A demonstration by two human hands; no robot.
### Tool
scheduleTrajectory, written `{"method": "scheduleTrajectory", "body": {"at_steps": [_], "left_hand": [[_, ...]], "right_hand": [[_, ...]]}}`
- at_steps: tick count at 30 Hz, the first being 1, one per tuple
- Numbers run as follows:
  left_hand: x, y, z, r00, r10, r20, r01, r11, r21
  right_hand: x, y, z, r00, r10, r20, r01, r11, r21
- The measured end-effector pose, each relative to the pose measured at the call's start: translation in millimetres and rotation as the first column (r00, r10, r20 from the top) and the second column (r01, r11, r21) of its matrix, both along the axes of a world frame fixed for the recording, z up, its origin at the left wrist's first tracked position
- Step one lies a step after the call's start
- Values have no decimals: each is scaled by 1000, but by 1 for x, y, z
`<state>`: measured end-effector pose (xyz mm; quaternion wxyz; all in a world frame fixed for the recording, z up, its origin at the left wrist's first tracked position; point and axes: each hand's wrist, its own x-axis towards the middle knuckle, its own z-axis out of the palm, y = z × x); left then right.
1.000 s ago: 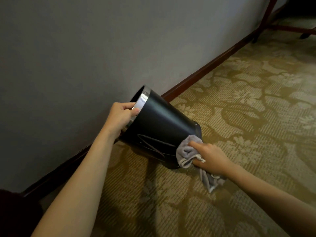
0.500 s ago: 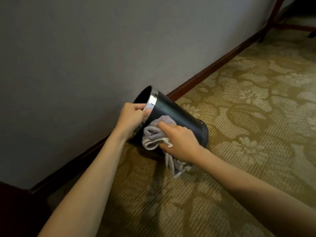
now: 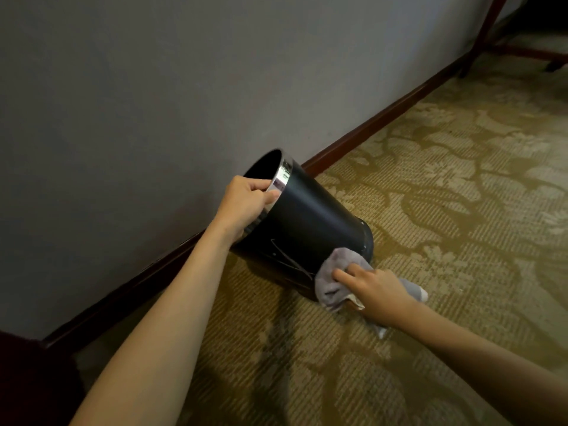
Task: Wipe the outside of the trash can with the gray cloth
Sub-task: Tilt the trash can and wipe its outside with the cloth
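Note:
A black trash can (image 3: 310, 219) with a shiny metal rim band is tilted, its mouth up and to the left toward the wall, its base low on the carpet. My left hand (image 3: 246, 202) grips the rim, fingers curled over the edge. My right hand (image 3: 376, 292) holds the bunched gray cloth (image 3: 333, 276) against the can's lower side near the base. A loose end of the cloth hangs past my right wrist. Light streaks show on the can's side left of the cloth.
A gray wall (image 3: 153, 87) with a dark wooden baseboard (image 3: 368, 124) runs just behind the can. Patterned gold carpet (image 3: 445, 210) covers the floor to the right. Dark wooden furniture legs (image 3: 482, 35) stand at the top right.
My right hand slid the cloth from near the rim down the can's side to the base end. The left hand kept its hold on the rim.

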<state>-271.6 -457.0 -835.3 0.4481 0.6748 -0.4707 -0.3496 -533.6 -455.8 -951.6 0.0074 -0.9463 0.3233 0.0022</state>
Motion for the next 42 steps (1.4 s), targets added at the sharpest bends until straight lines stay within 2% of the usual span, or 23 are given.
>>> {"method": "scheduleTrajectory", "body": {"at_steps": [2,6,11,14,17,20,23,26,29,31,34,36,40,42], "left_hand": [[4,-1,-2,1000,6,3,-6,1000,1],[5,-3,-6,1000,17,8,-17,1000,-2],[-5,-7,-6,998,20,53,-21,1000,13],[-14,-8,-5,996,6,87,-5,1000,-15],[-18,-9,-6,994,-24,108,26,999,-23],[-18,-10,-7,994,-26,106,29,999,-24],[-18,-11,-7,996,-23,88,24,1000,-16],[-15,-11,-5,998,-23,57,24,1000,-9],[-11,-13,-5,999,-14,35,15,1000,-9],[-11,-13,-6,1000,-6,23,7,1000,-8],[-12,-12,-5,1000,0,18,0,1000,-14],[-11,-12,-4,1000,4,13,-4,1000,-13],[-11,-10,-2,999,-27,21,27,999,-23],[-13,-7,-2,999,-38,36,39,999,-29]], "right_hand": [[-18,-4,-12,996,-65,-54,67,997,36],[-18,-6,-6,991,-120,-55,124,990,69],[34,8,28,988,-41,147,33,998,57],[67,19,41,977,23,211,-19,1000,-20],[80,25,41,966,49,255,-43,999,-27],[72,25,32,970,85,226,-65,993,-96],[53,23,15,982,143,121,-119,975,-186],[23,18,-8,986,166,22,-163,982,-92],[-9,8,-24,996,69,-65,-63,994,86],[-21,4,-27,991,-5,-131,20,993,119],[-20,4,-19,990,-36,-139,52,992,114],[-9,8,-7,994,-47,-99,58,992,109],[28,9,26,994,-21,107,18,999,29],[45,10,36,988,12,151,-12,1000,-5]]}}
